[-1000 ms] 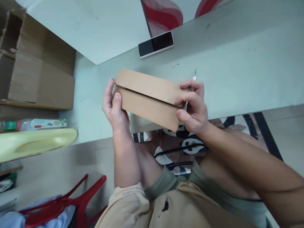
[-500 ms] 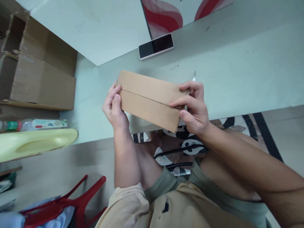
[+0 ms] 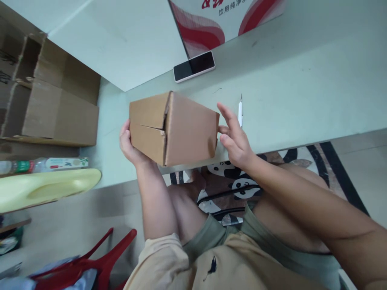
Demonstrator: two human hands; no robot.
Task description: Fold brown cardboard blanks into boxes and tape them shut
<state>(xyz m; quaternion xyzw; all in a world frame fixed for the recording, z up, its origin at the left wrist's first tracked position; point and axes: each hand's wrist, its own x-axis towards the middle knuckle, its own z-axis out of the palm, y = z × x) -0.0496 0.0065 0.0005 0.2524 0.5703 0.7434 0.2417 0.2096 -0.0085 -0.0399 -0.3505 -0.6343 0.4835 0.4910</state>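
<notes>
A brown cardboard box (image 3: pixel 192 131), its flaps folded in along a seam on the left face, is held up over the pale green table. My left hand (image 3: pixel 130 147) grips its left end, with the fingers partly behind the box. At the box's right end is my right hand (image 3: pixel 236 139), its index finger and thumb spread apart; another fingertip is at or very near the box edge. A white craft knife (image 3: pixel 240 112) lies on the table just beyond my right hand.
A black-faced phone-like device (image 3: pixel 194 67) lies by a large white box (image 3: pixel 121 40) and a red-patterned carton (image 3: pixel 199 30). Open cardboard boxes (image 3: pixel 60 112), a bottle (image 3: pixel 22 166) and a yellow-green plastic piece (image 3: pixel 51 187) are at left. A red chair (image 3: pixel 105 262) stands lower left.
The box has turned, so a side face now shows beside the seamed face. My right hand has loosened from it and spread its fingers. My left hand has shifted left, still holding the box.
</notes>
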